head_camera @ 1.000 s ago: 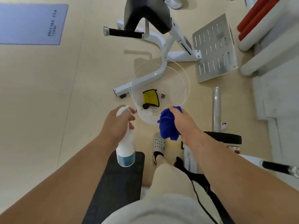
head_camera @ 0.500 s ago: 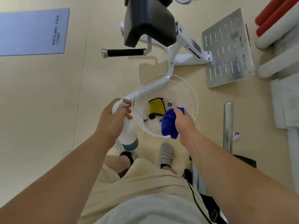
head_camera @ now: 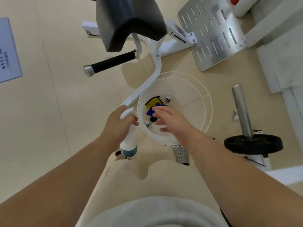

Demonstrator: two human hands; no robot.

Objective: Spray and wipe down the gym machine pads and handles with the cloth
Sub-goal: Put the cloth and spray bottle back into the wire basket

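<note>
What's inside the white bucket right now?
Inside the bucket: a yellow cloth and a blue cloth on the mesh bottom. The right hand, open above it, covers part of the blue cloth and the bottom, so anything there is hidden.

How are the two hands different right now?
The left hand is curled round the white spray bottle; the right hand has spread fingers and holds nothing. The left hand is just outside the white basket; the right hand is over its inside, above the blue cloth. Both hands are bare and reach forward, close to the basket.
</note>
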